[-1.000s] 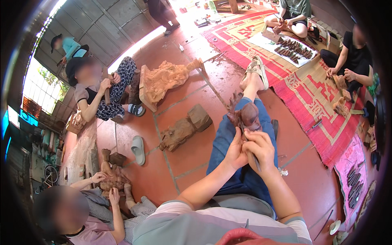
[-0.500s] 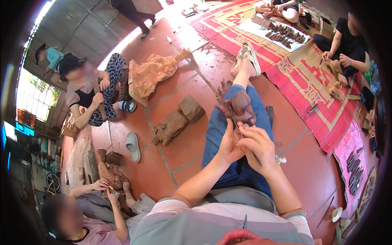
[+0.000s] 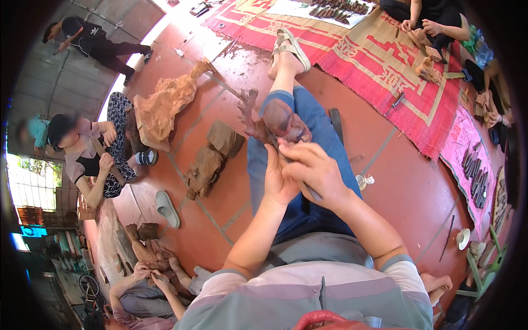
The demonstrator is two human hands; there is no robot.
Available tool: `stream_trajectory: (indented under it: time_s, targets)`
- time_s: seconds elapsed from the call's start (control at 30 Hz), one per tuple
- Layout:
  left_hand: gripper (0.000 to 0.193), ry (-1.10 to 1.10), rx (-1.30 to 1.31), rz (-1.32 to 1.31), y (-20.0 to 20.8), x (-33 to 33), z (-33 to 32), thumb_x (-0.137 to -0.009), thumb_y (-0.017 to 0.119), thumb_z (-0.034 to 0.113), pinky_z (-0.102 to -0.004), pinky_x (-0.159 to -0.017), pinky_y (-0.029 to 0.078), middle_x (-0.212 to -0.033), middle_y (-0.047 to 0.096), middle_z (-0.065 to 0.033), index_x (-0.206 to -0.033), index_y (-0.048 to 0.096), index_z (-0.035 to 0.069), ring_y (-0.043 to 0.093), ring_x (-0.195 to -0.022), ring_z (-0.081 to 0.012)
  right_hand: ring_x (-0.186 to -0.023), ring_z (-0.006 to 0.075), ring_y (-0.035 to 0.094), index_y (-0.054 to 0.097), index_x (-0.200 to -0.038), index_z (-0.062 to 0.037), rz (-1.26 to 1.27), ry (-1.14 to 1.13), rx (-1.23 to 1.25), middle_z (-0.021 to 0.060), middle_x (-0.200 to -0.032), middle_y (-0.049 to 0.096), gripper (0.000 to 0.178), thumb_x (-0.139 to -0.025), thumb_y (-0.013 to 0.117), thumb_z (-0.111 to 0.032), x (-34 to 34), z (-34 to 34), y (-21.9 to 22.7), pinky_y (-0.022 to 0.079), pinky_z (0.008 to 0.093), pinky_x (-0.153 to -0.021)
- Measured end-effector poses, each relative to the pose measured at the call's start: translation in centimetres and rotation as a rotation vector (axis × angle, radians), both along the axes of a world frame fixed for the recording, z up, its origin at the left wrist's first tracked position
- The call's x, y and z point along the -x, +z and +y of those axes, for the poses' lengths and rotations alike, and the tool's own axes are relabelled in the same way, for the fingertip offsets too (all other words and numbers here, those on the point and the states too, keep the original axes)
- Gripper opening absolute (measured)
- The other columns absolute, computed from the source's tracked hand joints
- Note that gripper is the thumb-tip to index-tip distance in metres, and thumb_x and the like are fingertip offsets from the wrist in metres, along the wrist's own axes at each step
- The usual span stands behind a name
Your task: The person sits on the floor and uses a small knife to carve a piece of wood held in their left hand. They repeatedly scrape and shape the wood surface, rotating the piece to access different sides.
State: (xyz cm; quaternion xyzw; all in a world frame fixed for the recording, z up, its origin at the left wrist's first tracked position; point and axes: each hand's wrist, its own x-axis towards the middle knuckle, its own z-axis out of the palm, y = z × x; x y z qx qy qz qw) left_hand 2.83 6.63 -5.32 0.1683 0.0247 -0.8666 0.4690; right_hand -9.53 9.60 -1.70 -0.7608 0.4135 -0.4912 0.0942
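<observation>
On the lap, both hands (image 3: 300,173) grip a wooden carving (image 3: 275,122) lengthwise along the leg.

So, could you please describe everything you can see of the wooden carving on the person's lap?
The wooden carving is reddish-brown, seemingly unfinished wood: a rounded, smooth main body with a rougher, jagged piece projecting to its left. It lies on the outstretched leg in blue jeans. The left hand and right hand meet at its near end, with a thin tool there.
</observation>
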Motion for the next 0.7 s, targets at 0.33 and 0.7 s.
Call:
stream_trajectory:
  time_s: [0.33, 0.7]
  targets:
    - [0.043, 0.016, 0.128, 0.315, -1.4, 0.0, -0.3, -0.097, 0.037, 0.048, -0.0295, -0.091, 0.043, -0.102, 0.057, -0.0006, -0.119, 0.058, 0.018, 0.054, -0.094, -0.0145, -0.096, 0.0298, 0.061, 0.062, -0.077, -0.0089, -0.153, 0.007, 0.01, 0.0102, -0.105, 0.066, 0.017, -0.063, 0.069, 0.0, -0.4, 0.8, -0.6, 0.051, 0.0392, -0.087]
    - [0.043, -0.182, 0.359, 0.528, -3.7, -0.4, -1.0, -0.095, 0.039, 0.053, -0.0275, -0.09, 0.047, -0.094, 0.054, -0.0011, -0.092, 0.055, 0.013, 0.052, -0.103, -0.0174, -0.106, 0.0281, 0.058, 0.065, -0.082, -0.009, -0.051, 0.114, 0.035, 0.0115, -0.109, 0.064, 0.02, -0.063, 0.066, -0.014, 0.8, 0.7, -0.8, 0.048, 0.0406, -0.093]
